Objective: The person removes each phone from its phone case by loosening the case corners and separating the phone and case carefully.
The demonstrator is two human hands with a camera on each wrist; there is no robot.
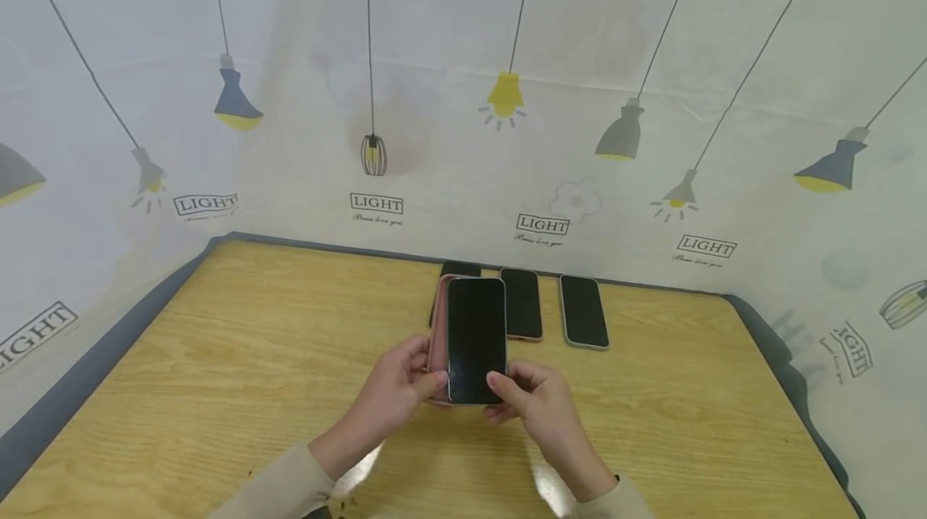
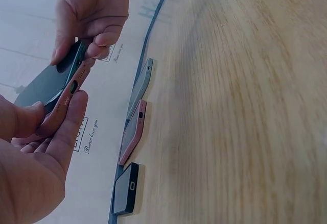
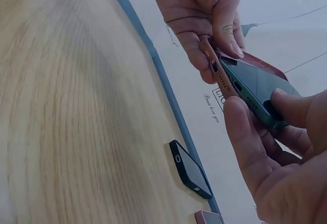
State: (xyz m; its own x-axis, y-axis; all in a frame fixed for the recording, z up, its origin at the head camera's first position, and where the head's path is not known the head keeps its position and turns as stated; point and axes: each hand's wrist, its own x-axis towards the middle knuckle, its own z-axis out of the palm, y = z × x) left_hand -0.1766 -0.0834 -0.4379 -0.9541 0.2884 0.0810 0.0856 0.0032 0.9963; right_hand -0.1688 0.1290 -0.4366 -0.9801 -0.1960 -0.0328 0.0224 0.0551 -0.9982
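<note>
A phone [image 1: 476, 338] with a dark screen and a teal-green edge [image 3: 253, 103] is held above the table, screen up. Under it lies a pink phone case [image 1: 438, 334], its left wall standing out past the phone. My left hand [image 1: 394, 382] grips the case at its lower left, thumb over the rim. On the other side my right hand [image 1: 539, 402] pinches the phone's lower right edge, thumb on the screen. In the right wrist view the phone's bottom end sits tilted, partly out of the case [image 3: 218, 73], whose port cutout shows.
Along the back edge of the wooden table [image 1: 290, 326] lie a black phone [image 2: 125, 191], partly hidden in the head view, a pink-cased phone [image 1: 521, 302] and a pale-edged phone [image 1: 584, 310]. A lamp-printed cloth [image 1: 449, 141] hangs behind and at both sides.
</note>
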